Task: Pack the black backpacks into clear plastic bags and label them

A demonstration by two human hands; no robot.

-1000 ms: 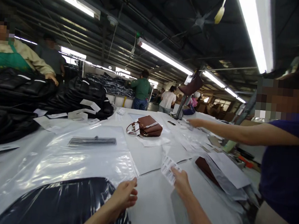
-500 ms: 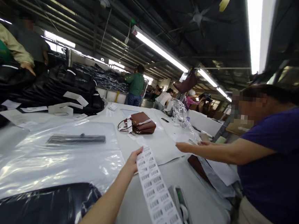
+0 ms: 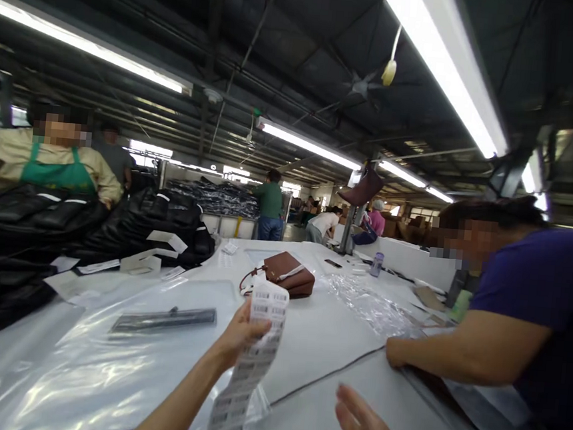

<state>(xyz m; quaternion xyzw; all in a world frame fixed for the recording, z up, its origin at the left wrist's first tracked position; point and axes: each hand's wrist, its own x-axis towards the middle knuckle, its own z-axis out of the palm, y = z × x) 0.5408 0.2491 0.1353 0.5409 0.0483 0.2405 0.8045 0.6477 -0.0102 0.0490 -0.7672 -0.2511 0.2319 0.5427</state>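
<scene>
My left hand (image 3: 242, 331) pinches a long white strip of barcode labels (image 3: 266, 337) near its top end, and the strip curls down toward the bottom of the view. To the right, my right hand (image 3: 365, 426) is over the table with fingers stretched out and nothing in them. Beyond the strip, a brown handbag (image 3: 288, 275) lies on the white table (image 3: 327, 325), its handle toward the left. Left of my left hand, clear plastic (image 3: 87, 365) covers the tabletop, with a dark flat strip (image 3: 164, 320) at it.
Black bags (image 3: 139, 229) are piled at the left, with white papers beside them. A person in a green apron (image 3: 59, 172) stands behind. At the right, a person in purple (image 3: 550, 298) leans over the table near crumpled clear plastic (image 3: 369, 302). A phone and purple bottle (image 3: 376, 264) stand farther back.
The view has turned left. The label strip now hangs curled down and leftward from my left hand. My right hand has come into view, open. The person in purple has moved their hands lower.
</scene>
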